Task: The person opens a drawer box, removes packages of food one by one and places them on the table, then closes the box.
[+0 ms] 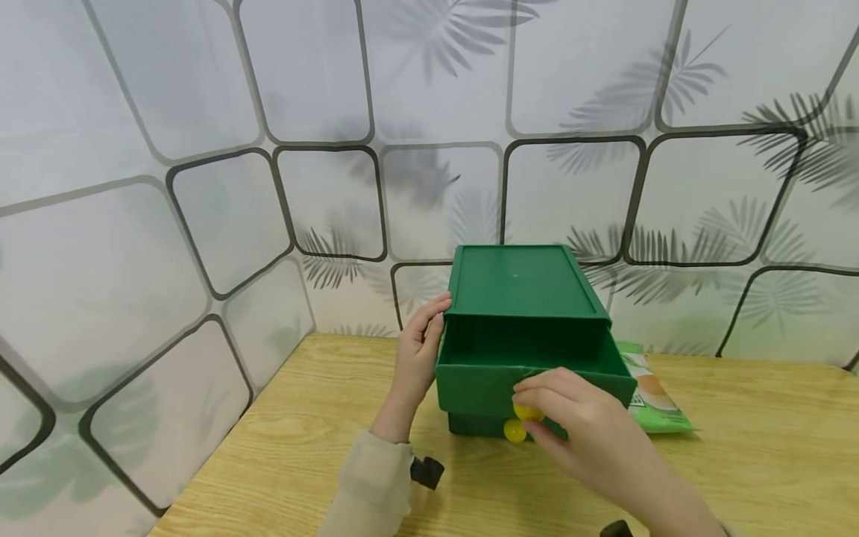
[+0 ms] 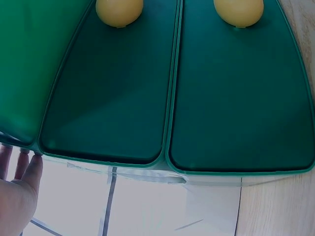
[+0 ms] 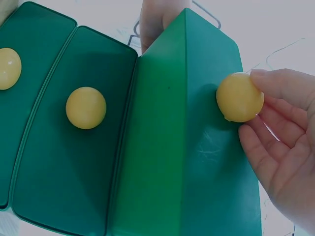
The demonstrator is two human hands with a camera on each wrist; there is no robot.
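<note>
A green drawer box (image 1: 530, 280) stands on the table with its top drawer (image 1: 473, 388) pulled out. My right hand (image 1: 590, 425) pinches the drawer's round yellow knob (image 3: 240, 97) between thumb and fingers. My left hand (image 1: 417, 358) rests against the box's left side, fingers fairly straight; in the left wrist view its fingertips touch the box edge. Below the pulled-out drawer, the right wrist view shows two lower drawer fronts (image 3: 59, 172), flush with the box, each with a yellow knob (image 3: 86, 108). The visible inside of the top drawer shows only green walls; its floor is partly hidden.
Right of the box, partly behind it, lies a green and white packet (image 1: 658, 406). The wooden table (image 1: 295, 447) extends to both sides. A patterned curtain or wall covering (image 1: 429, 186) hangs close behind the box.
</note>
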